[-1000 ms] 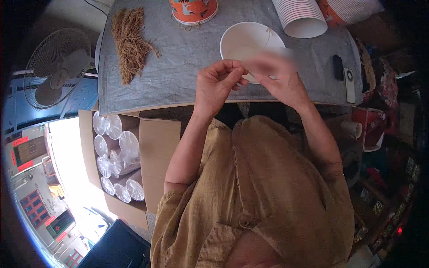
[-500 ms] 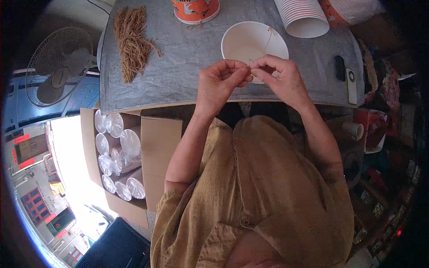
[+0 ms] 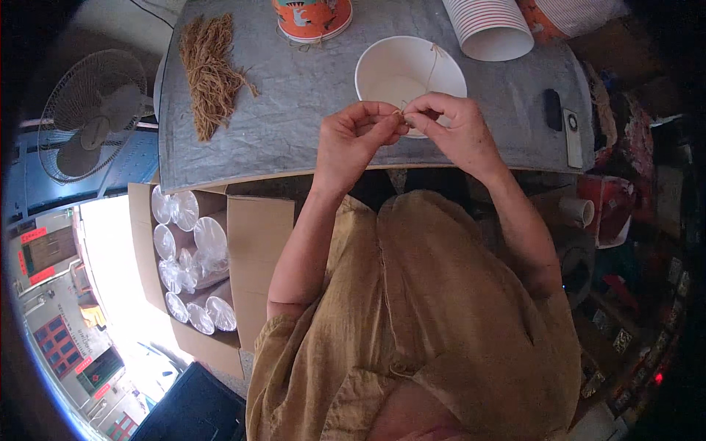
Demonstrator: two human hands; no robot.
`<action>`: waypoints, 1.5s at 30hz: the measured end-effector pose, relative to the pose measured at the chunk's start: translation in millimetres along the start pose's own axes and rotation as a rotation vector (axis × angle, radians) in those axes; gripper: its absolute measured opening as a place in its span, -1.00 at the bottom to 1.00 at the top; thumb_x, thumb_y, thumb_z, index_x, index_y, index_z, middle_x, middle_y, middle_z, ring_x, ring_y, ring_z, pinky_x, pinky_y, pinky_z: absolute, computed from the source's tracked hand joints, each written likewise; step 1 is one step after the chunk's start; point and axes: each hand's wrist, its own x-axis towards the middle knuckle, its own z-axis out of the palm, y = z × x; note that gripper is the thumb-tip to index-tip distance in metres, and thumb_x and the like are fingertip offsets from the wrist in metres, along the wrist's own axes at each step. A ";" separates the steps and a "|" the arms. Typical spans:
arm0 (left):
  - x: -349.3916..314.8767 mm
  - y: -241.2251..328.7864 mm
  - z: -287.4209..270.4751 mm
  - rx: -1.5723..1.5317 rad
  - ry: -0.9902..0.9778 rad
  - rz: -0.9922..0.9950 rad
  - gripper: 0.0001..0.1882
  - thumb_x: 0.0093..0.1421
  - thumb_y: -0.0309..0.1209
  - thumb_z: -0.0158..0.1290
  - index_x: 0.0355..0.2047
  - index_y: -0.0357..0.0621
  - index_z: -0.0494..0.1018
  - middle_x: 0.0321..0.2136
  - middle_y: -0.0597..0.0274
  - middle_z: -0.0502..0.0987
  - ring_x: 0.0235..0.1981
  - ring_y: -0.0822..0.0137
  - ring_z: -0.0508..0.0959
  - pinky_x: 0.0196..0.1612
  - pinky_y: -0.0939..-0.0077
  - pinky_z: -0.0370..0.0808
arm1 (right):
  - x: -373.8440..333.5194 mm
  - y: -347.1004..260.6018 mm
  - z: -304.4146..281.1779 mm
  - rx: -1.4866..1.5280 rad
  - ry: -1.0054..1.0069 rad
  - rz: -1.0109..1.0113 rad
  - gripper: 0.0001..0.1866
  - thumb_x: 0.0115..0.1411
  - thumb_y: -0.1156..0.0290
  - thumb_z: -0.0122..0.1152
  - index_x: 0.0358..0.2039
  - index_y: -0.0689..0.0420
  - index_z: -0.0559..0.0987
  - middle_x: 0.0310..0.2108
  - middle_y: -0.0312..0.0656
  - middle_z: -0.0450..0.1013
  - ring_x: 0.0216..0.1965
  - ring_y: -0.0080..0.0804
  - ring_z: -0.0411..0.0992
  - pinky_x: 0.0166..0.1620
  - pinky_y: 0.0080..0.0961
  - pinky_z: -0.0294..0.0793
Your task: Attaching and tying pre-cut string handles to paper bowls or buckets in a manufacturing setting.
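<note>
My left hand (image 3: 353, 143) and my right hand (image 3: 456, 136) meet over the table's near edge. Both are closed, thumb and fingertips pinching a thin brown cord (image 3: 430, 72). The cord runs from my fingertips across the opening of a white paper bucket (image 3: 373, 67) to its far rim, where a small knot shows. The bucket lies tilted with its mouth toward me, just beyond my hands, which partly hide its near rim. A bundle of brown cords (image 3: 208, 81) lies on the table to the left.
An orange patterned paper bucket (image 3: 312, 20) with cord at its base stands at the back of the grey-covered table (image 3: 294, 140). Nested white buckets (image 3: 500, 44) lie at back right. A dark object (image 3: 553, 109) and a pale device (image 3: 572, 140) lie right; a carton (image 3: 257, 257) of wrapped stacks stands below left.
The view has shifted slightly, so the table's things sit a little further left. My fingers stay pinched together on the cord, with only a slight change of fingertip position.
</note>
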 end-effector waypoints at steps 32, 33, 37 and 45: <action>-0.3 -6.9 6.5 0.189 0.012 0.108 -0.84 0.31 -0.50 0.14 -0.17 -0.36 0.58 -0.34 0.17 0.67 -0.29 0.45 0.66 -0.20 0.58 0.62 | -4.5 1.3 -5.7 0.123 -0.063 0.047 -0.85 0.34 0.47 0.16 -0.24 0.31 0.58 -0.40 -0.32 0.55 -0.32 -0.64 0.50 -0.20 -0.62 0.53; -0.4 -7.7 6.3 0.202 0.009 0.112 -0.83 0.32 -0.49 0.13 -0.17 -0.36 0.58 -0.34 0.18 0.67 -0.29 0.45 0.66 -0.20 0.58 0.62 | -3.2 1.5 -6.2 0.124 -0.063 0.047 -0.85 0.34 0.47 0.16 -0.24 0.31 0.58 -0.40 -0.32 0.55 -0.32 -0.64 0.50 -0.20 -0.62 0.53; -1.2 -5.4 6.3 0.182 -0.054 0.072 -0.83 0.34 -0.47 0.11 -0.17 -0.35 0.57 -0.33 0.19 0.67 -0.29 0.45 0.66 -0.21 0.57 0.62 | 8.8 0.5 -7.1 0.223 -0.016 0.126 -0.84 0.36 0.44 0.11 -0.26 0.29 0.55 -0.49 -0.30 0.50 -0.46 -0.64 0.45 -0.35 -0.61 0.48; -1.5 -2.1 7.3 0.265 0.010 0.164 -0.91 0.28 -0.54 0.12 -0.23 -0.31 0.55 -0.43 0.26 0.65 -0.35 0.45 0.68 -0.31 0.60 0.60 | 11.0 -1.7 -10.6 0.220 -0.210 0.229 -0.90 0.36 0.48 0.12 -0.22 0.24 0.55 -0.61 -0.42 0.38 -0.60 -0.76 0.30 -0.55 -0.71 0.28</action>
